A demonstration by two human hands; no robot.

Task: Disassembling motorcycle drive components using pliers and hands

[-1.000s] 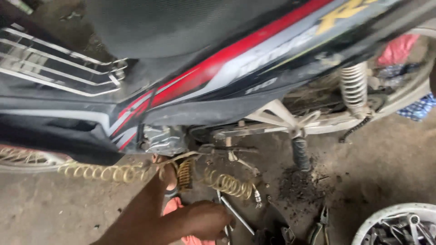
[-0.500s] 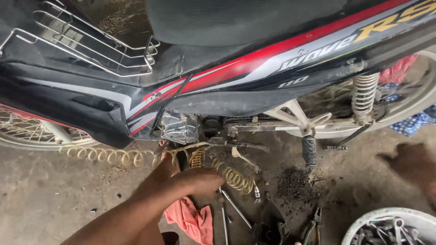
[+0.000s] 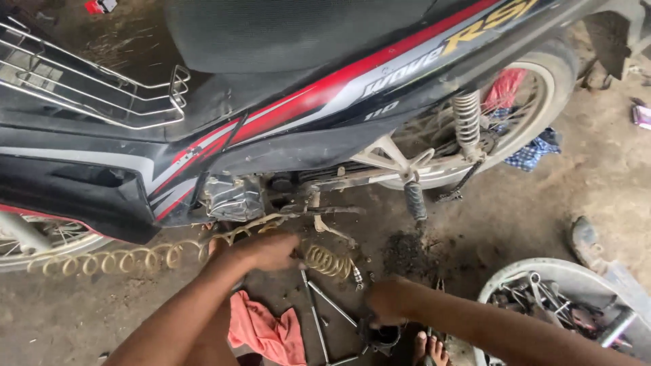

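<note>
left hand (image 3: 261, 249) under motorcycle (image 3: 285, 129), right hand (image 3: 390, 300) low

I'm crouched in a rough motorcycle repair workshop. A motorbike (image 3: 325, 115) fills the view from nine to two o'clock over a stained, oily concrete floor (image 3: 556, 196). Long metal tools (image 3: 319, 318) lie at six o'clock, a pink rag (image 3: 268, 332) beside them, and a bowl of tools (image 3: 549, 305) at four.

Glossy plastic motorcycle fairing (image 3: 285, 129), chromed metal rack (image 3: 88, 88), soft pink cloth rag (image 3: 268, 332), rough dusty floor (image 3: 542, 196).
</note>
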